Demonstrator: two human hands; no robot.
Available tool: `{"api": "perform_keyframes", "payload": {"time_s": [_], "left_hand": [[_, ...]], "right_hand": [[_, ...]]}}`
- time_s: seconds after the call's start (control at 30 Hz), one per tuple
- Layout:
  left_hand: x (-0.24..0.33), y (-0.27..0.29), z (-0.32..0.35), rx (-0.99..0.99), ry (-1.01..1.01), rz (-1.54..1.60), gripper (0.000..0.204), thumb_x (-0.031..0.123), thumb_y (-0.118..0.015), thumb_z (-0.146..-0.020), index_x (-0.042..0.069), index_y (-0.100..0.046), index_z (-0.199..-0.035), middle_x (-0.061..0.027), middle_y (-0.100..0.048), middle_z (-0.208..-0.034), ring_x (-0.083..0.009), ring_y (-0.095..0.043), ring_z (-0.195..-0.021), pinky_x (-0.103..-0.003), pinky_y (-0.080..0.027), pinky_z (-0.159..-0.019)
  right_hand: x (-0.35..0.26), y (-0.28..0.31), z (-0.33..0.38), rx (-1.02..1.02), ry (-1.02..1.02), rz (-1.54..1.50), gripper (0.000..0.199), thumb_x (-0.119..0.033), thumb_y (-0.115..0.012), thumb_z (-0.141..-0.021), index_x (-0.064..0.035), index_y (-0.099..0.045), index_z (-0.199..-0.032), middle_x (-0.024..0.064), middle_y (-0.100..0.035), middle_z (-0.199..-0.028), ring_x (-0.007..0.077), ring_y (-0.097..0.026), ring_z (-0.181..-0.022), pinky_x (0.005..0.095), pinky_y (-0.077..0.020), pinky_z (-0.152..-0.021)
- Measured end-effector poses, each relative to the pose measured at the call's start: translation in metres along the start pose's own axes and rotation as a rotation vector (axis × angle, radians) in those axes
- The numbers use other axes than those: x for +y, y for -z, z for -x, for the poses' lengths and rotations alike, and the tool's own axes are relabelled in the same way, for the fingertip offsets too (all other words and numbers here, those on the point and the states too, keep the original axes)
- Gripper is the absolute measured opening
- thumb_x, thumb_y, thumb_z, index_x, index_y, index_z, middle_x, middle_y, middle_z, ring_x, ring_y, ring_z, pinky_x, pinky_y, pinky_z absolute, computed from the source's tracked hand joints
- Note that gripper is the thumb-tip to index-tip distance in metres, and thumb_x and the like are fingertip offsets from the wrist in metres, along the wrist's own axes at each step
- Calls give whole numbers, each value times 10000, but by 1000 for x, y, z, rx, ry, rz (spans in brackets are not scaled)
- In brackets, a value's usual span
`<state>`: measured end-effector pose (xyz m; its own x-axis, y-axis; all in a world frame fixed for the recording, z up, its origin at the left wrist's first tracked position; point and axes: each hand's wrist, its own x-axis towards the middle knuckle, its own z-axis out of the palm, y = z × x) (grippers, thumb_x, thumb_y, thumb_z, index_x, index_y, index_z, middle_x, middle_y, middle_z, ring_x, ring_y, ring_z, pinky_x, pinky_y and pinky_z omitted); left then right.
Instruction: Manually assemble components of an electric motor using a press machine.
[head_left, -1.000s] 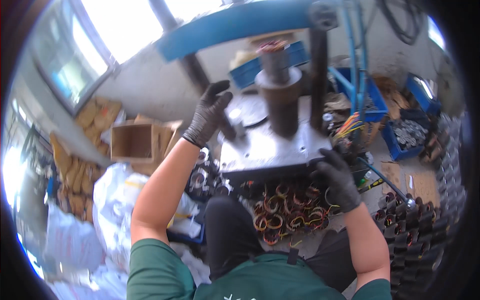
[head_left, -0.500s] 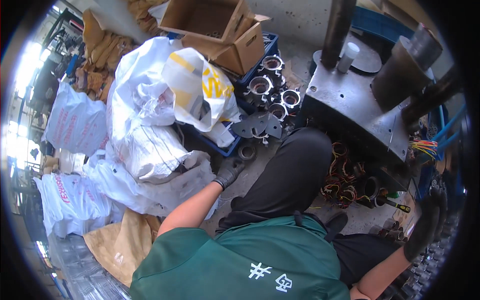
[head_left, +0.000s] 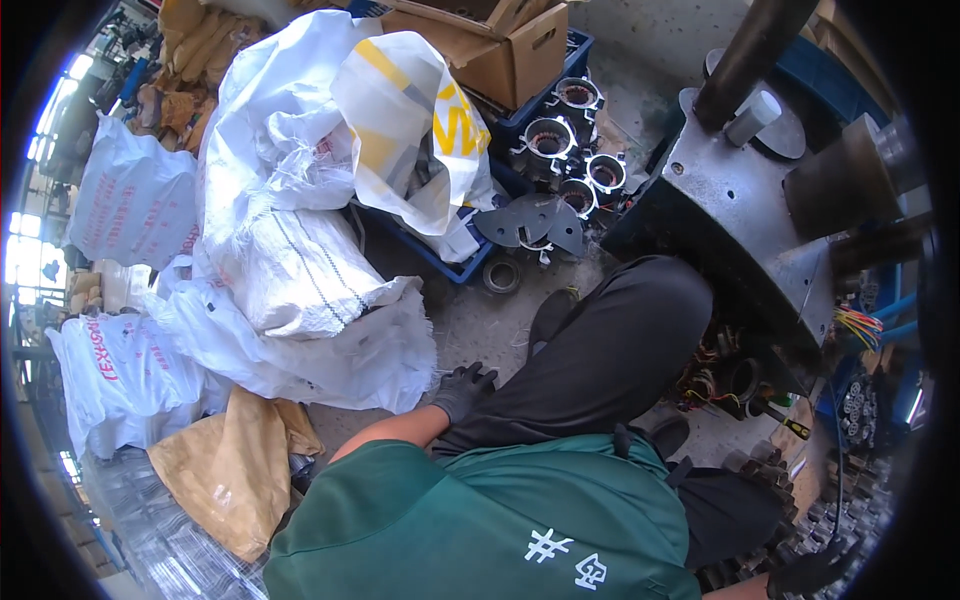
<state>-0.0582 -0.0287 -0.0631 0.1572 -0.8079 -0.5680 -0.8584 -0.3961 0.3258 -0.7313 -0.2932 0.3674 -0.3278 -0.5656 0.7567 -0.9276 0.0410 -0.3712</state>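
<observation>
My left hand (head_left: 463, 392), in a dark glove, is beside my bent left leg above the floor. Its fingers are loosely apart and nothing shows in them. Close by lies the frayed edge of a white woven sack (head_left: 380, 350). Farther ahead, a metal ring (head_left: 501, 273) sits on the floor below a blue crate (head_left: 462, 268). At the lower right rim, my gloved right hand (head_left: 815, 570) is over a mass of small grey metal parts (head_left: 850, 505). Its fingers look stretched out, with no object visible in them.
Several motor stators (head_left: 549, 140) stand ahead, next to dark metal plates (head_left: 530, 222) and a cardboard box (head_left: 515, 60). A heavy steel press (head_left: 725, 190) stands at the right, with a screwdriver (head_left: 790, 425) and wires below. White bags (head_left: 130, 200) and brown paper (head_left: 225, 470) fill the left.
My left hand has drawn back from the metal ring toward my body. My right hand has moved lower, toward the bottom right rim. The view has shifted, and my left foot now shows.
</observation>
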Motion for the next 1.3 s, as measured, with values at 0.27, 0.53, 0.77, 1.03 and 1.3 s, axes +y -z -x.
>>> {"api": "perform_keyframes", "payload": {"time_s": [0.27, 0.53, 0.77, 1.03, 1.3], "left_hand": [[-6, 6, -13, 155, -180, -15, 563, 284, -667, -903, 298, -569, -1457, -193, -631, -1316, -415, -660, -1125, -546, -534, -949], [29, 125, -79, 698, -162, 325, 1034, 343, -943, -604, 88, -506, -1506, -209, -632, -1309, -415, -575, -1228, -489, -482, -1070], [117, 333, -95, 579, -548, 1364, 1088, 390, -935, -766, 90, -353, -1635, -197, -470, -1574, -322, -507, -1430, -434, -436, -1180], [281, 472, -108, 232, -973, 1940, 610, 232, -752, -981, 89, -429, -1477, -167, -581, -1397, -295, -610, -1264, -431, -520, -1073], [427, 508, -132, -229, -1041, 1927, 748, 445, -856, -864, 156, -515, -1464, -90, -617, -1389, -321, -569, -1352, -564, -481, -1154]], "right_hand": [[-31, -55, 20, 132, 82, -111, 363, -205, -486, -1133, 59, -672, -1299, 185, -682, -1338, 322, -692, -1164, 424, -537, -1065], [19, -141, -93, 543, -63, -72, 225, -35, -664, -987, 94, -617, -1166, 251, -728, -1095, 313, -756, -971, 477, -643, -893], [54, -195, -166, 765, 178, 122, 393, -134, -837, -896, 92, -634, -1145, 231, -693, -1077, 320, -716, -888, 457, -619, -831], [-20, -178, -138, 902, 212, 259, 268, -346, -853, -900, -134, -731, -1011, 96, -710, -1031, 252, -714, -785, 388, -570, -631], [-90, -174, -126, 656, -169, -751, 442, -118, -691, -936, -7, -526, -1330, 129, -621, -1224, 190, -634, -1036, 345, -579, -934]]}}
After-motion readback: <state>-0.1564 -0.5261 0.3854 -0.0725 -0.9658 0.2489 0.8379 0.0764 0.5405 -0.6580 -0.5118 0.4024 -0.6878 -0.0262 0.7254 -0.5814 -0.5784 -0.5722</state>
